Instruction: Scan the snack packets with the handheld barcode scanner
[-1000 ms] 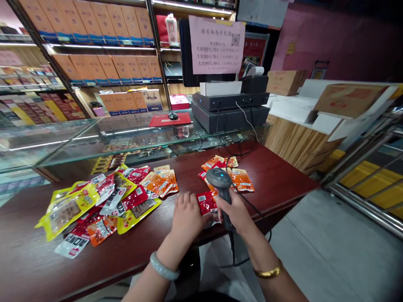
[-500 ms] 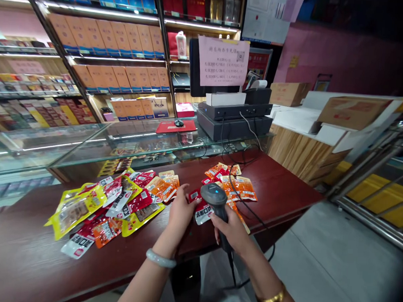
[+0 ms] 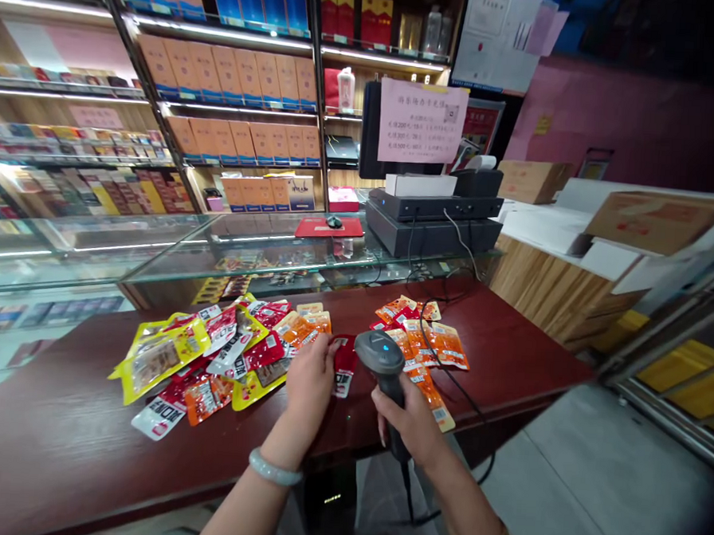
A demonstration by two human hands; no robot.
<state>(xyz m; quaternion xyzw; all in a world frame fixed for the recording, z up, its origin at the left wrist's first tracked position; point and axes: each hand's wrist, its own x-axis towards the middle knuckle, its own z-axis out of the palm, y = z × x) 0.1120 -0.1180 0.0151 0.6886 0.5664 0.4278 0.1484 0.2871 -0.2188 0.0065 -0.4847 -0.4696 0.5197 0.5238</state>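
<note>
My right hand point(image 3: 406, 414) is wrapped round the handle of a dark grey barcode scanner point(image 3: 380, 350), its head tilted over the table and a blue light on top. Just left of the scanner, my left hand point(image 3: 310, 381) pinches the edge of a red snack packet point(image 3: 344, 364) with a white lower end; the fingertips are partly hidden. Left of that hand lies a heap of yellow, red and orange snack packets point(image 3: 166, 357). To the scanner's right, several orange snack packets point(image 3: 452, 348) are spread out, with some red among them.
The dark red table point(image 3: 520, 348) meets a glass display counter point(image 3: 172, 246). On the counter stand a cash drawer point(image 3: 430, 233), a monitor with a pink notice point(image 3: 421, 123) and a mouse point(image 3: 334, 221). The scanner's black cable point(image 3: 464, 393) loops across the right-hand packets.
My left hand has closed on the red packet and drawn it left, out from beside the scanner. The view has shifted slightly left. My right hand still grips the scanner.
</note>
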